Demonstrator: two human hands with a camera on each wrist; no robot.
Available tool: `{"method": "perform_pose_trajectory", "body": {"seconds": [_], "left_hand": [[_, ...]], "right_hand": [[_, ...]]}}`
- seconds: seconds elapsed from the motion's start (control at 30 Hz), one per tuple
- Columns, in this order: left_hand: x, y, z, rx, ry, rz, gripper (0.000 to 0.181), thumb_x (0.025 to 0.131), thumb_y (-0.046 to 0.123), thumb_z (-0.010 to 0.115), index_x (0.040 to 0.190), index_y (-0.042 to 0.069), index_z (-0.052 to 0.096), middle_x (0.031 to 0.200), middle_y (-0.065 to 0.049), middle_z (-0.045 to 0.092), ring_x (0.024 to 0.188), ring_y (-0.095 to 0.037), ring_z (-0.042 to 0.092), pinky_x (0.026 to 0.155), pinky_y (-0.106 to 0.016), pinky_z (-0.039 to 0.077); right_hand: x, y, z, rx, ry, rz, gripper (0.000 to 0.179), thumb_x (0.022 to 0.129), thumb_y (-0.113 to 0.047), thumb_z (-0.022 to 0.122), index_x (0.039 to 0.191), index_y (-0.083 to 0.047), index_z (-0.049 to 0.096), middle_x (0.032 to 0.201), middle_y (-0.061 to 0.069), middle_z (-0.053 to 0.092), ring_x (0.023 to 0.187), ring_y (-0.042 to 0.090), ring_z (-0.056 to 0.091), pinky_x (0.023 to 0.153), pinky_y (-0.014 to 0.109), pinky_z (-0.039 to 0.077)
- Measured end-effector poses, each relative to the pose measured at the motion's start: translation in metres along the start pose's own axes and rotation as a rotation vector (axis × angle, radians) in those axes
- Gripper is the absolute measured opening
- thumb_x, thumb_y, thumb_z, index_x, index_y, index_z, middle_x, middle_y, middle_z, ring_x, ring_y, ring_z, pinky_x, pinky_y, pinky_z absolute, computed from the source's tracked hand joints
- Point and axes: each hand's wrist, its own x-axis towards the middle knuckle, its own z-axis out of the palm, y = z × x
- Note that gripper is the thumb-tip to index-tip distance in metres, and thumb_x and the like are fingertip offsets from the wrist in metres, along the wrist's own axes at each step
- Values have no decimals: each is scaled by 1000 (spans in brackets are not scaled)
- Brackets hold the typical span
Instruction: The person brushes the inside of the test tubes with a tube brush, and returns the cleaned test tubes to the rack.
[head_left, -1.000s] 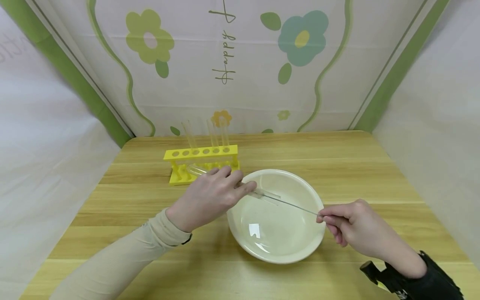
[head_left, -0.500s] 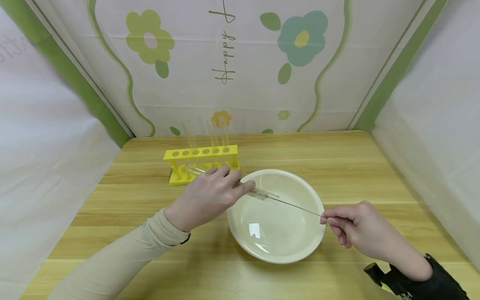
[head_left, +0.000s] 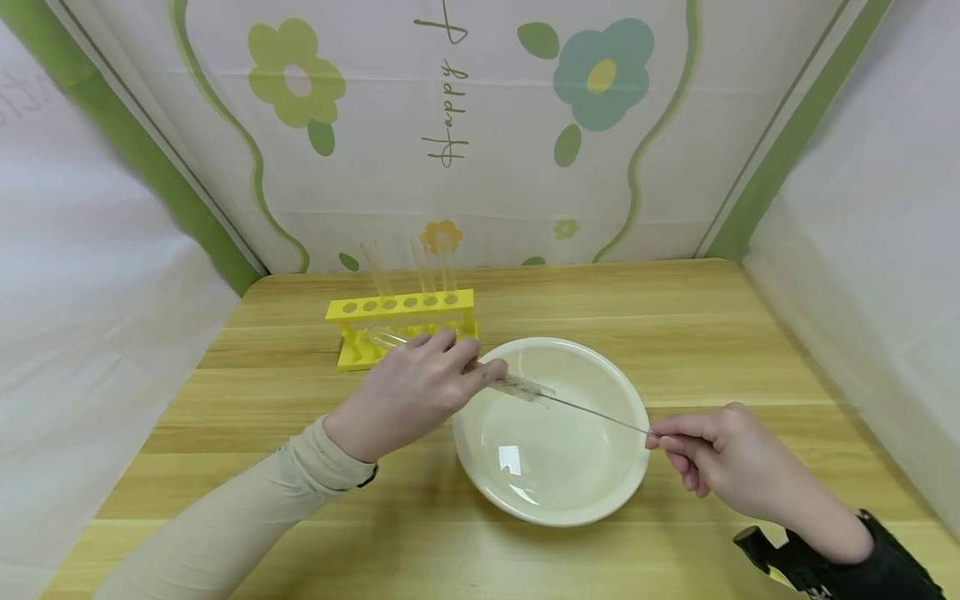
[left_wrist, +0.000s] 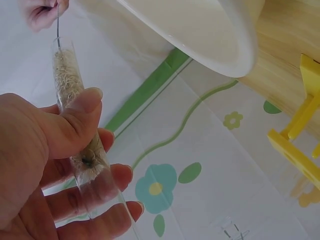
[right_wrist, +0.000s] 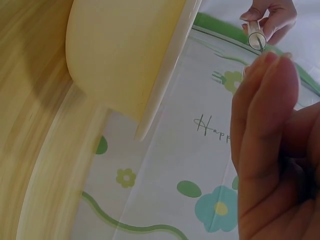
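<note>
My left hand (head_left: 420, 387) grips a clear glass test tube (left_wrist: 102, 195), thumb on one side and fingers round the other. Inside the tube are the pale bristles of a test tube brush (left_wrist: 68, 77), close to the open mouth in the left wrist view. The brush's thin wire handle (head_left: 600, 414) runs out of that mouth to my right hand (head_left: 720, 454), which pinches its end between thumb and forefinger. Tilted, the tube's mouth lies over a cream bowl (head_left: 555, 475), while its rounded end points to the back left. My left fingers hide the tube's middle in the head view.
Behind my left hand stands a yellow test tube rack (head_left: 360, 310) holding several upright tubes, among them one glass tube (head_left: 423, 271). The wooden table (head_left: 720, 350) ends at a flower-printed cloth (head_left: 517, 183), with pale cloth walls on both sides.
My right hand has drawn the brush handle a little to the right, and the bristles have slid nearer the tube's mouth. My left hand has shifted slightly left with the tube.
</note>
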Motion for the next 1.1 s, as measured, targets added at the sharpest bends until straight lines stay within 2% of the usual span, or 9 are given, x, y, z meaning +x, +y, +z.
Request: {"method": "perform_pose_trajectory", "body": {"seconds": [0.2, 0.47, 0.7, 0.87, 1.1], "left_hand": [[0, -1, -3, -8, -11, -6, 14, 95, 13, 68, 109, 13, 69, 75, -4, 51, 57, -17, 41, 47, -22, 39], [-1, -3, -7, -3, -32, -7, 23, 91, 0, 68, 110, 13, 68, 76, -4, 52, 58, -17, 41, 46, -22, 38], [-3, -5, -7, -20, -28, -14, 21, 91, 3, 70, 109, 13, 68, 76, -4, 51, 57, -17, 40, 45, -22, 37], [-4, -7, -7, -24, -16, -17, 22, 90, 4, 72, 110, 14, 69, 76, -4, 51, 58, -17, 41, 45, -22, 37], [-7, -9, -9, -38, -33, -25, 26, 88, 4, 74, 112, 15, 71, 80, -5, 54, 60, -19, 46, 47, -23, 42]], "right_hand": [[-1, 1, -1, -2, -1, -8, 24, 85, 23, 60, 99, 7, 71, 72, -12, 60, 51, 4, 54, 40, 19, 46], [-3, 3, -2, -11, 6, -18, 26, 84, 23, 61, 99, 5, 71, 72, -13, 60, 51, 3, 54, 40, 18, 45], [-5, 3, -2, -21, 8, -7, 27, 84, 23, 61, 99, 3, 72, 73, -14, 60, 51, 3, 54, 40, 18, 45], [-7, 4, -3, -20, 4, -9, 26, 84, 24, 61, 99, 5, 72, 79, -10, 65, 52, 3, 54, 40, 19, 46], [-8, 2, -4, -22, 4, -8, 28, 84, 22, 62, 99, 1, 72, 84, -9, 68, 53, 3, 55, 41, 19, 47]]}}
